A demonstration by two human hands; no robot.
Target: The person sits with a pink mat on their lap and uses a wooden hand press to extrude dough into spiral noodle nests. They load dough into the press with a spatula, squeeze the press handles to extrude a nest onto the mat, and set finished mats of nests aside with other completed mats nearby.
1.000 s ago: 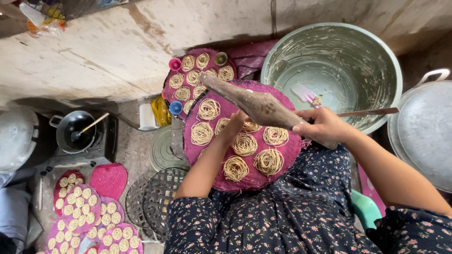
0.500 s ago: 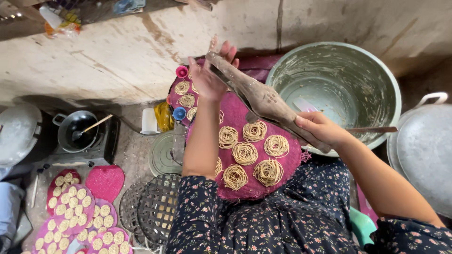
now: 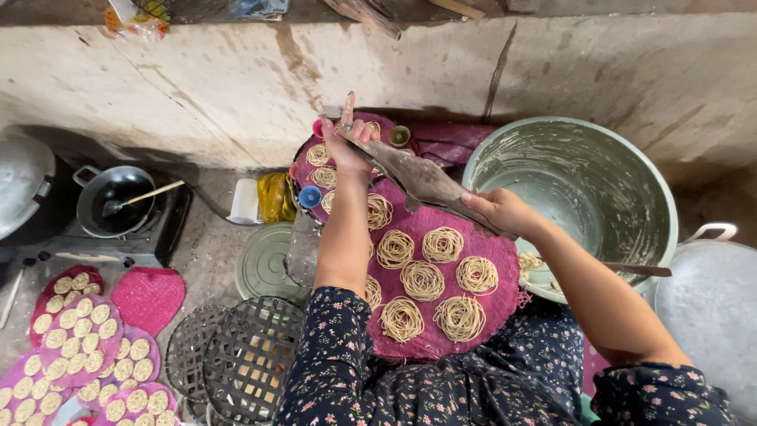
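A long grey dough-smeared cloth [image 3: 418,177] is stretching above the pink mat [image 3: 489,312] of noodle coils [image 3: 460,316]. The left hand [image 3: 347,146] is gripping its far end, the right hand [image 3: 501,211] its near end, beside the big metal basin [image 3: 583,181].

Left forearm [image 3: 343,237] covers part of the pink mat [image 3: 489,260] and several noodle coils. Pot [image 3: 714,315] cut off at right edge. Trays of coils [image 3: 71,347] cut off bottom-left.
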